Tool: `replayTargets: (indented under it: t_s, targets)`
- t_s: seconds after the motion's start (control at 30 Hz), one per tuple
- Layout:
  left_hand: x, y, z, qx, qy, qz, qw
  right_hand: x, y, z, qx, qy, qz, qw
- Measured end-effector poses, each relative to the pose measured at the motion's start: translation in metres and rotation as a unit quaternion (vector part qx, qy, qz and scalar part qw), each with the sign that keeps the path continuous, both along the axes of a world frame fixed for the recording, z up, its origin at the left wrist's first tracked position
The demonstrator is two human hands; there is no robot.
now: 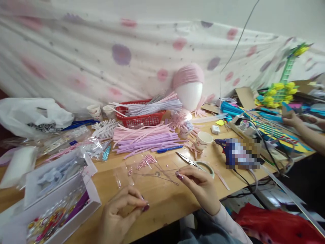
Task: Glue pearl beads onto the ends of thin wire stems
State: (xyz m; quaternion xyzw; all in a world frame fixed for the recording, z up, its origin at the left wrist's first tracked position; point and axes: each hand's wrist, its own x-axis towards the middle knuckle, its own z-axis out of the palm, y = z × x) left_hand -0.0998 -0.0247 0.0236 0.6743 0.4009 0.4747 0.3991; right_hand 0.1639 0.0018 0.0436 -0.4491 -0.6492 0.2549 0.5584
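My left hand (124, 210) hovers over the front of the table with thumb and forefinger pinched together; whatever may be between them is too small to make out. Farther right, my right hand (199, 185) is also pinched, its fingertips close to several thin wires (154, 175) on the table. I cannot tell whether one wire end is in its grip. Behind the wires, pink beads (146, 161) lie on a clear plastic bag (122, 174). Scissors (187, 159) and a pale roll of tape (209, 169) sit just beyond my right hand.
Pink and lilac pipe cleaners (147, 139) lie before a red basket (142, 119). White boxes (88, 200) of trimmings fill the left. A paper cup (203, 139), a blue pen (169, 149) and a glue gun (225, 149) stand around. Another person's hand (291, 120) works at far right.
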Motion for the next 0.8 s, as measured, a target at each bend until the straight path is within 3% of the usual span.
replayTargets:
  t_s: [0.17, 0.4, 0.57, 0.8]
  targets:
    - [-0.003, -0.005, 0.008, 0.040, 0.065, 0.060, 0.995, 0.005, 0.006, 0.002, 0.003, -0.020, 0.003, 1.000]
    - [-0.013, -0.022, 0.022, -0.056, 0.150, 0.100, 0.982, 0.016, 0.024, 0.003, 0.010, -0.072, -0.027, 0.997]
    - [-0.022, -0.031, 0.032, -0.041, 0.178, 0.123, 0.975, 0.026, 0.038, -0.002, -0.005, -0.120, -0.047, 0.992]
    - [-0.045, -0.042, 0.067, 0.013, 0.177, 0.102, 0.979, 0.025, 0.050, -0.003, 0.027, -0.157, -0.024, 0.987]
